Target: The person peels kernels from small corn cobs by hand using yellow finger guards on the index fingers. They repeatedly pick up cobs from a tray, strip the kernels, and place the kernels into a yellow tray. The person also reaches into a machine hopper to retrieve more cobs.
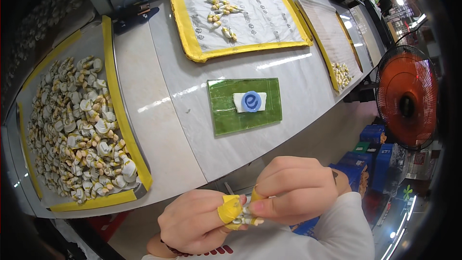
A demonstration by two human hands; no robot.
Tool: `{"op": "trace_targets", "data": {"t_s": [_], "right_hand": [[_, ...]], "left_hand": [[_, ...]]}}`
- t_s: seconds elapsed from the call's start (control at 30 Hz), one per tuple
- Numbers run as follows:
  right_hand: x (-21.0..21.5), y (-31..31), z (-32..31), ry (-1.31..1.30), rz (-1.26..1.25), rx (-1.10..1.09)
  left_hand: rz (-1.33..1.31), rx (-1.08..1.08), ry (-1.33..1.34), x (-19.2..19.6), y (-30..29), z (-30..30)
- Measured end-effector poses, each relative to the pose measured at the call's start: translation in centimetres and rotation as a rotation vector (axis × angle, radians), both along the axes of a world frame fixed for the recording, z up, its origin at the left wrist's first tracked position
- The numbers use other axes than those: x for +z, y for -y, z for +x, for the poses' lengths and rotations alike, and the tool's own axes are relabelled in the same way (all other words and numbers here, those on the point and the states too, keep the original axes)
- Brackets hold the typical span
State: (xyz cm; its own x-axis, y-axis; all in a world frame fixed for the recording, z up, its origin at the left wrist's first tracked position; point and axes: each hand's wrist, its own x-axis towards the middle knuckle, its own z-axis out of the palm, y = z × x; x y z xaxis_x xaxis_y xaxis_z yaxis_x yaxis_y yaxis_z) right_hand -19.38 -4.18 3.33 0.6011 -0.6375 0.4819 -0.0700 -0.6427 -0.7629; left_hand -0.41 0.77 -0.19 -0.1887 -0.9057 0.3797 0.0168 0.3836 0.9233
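Note:
Close to my body, below the table's front edge, both hands are held together. My left hand point(199, 219) is closed around a few small white figure parts point(243, 219) with yellow bands and peach tips. Yellow tape wraps a finger of that hand. Against the same parts, the thumb and index finger of my right hand point(293, 190) pinch one end; yellow tape covers its index fingertip too. My fingers hide part of what they hold. On the table ahead lies a green glass-like slab point(226, 120), bearing a white pad point(237, 104) and a round blue cap point(251, 101).
A yellow-taped tray point(113, 67) at left is heaped with similar parts. A cloth-lined tray point(192, 50) at the back carries several; another tray point(333, 74) at right holds a small pile. Beyond the table's right edge are an orange fan point(406, 96) and blue bins point(353, 168).

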Motion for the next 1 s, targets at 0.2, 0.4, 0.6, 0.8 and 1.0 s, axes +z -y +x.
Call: {"op": "trace_targets", "data": {"t_s": [0.2,0.4,0.6,0.8,1.0], "right_hand": [[0.0,-0.1,-0.1,-0.016,0.014,0.015],[0.0,-0.7,0.0,-0.031,0.019,-0.087],[0.3,-1.3,0.4,0.021,0.052,-0.122],[0.4,-0.2,-0.2,0.070,0.262,-0.002],[0.2,0.0,-0.2,0.028,0.278,0.076]], "left_hand": [[0.014,0.030,-0.084,-0.3,-0.3,-0.5],[0.036,0.118,0.018,-0.5,-0.5,-0.9],[-0.130,0.160,0.091,-1.0,-0.2,-0.9],[0.427,0.000,-0.435,-0.5,-1.4,-1.0],[0.453,-0.092,-0.602,-0.4,-1.3,-1.3]]}}
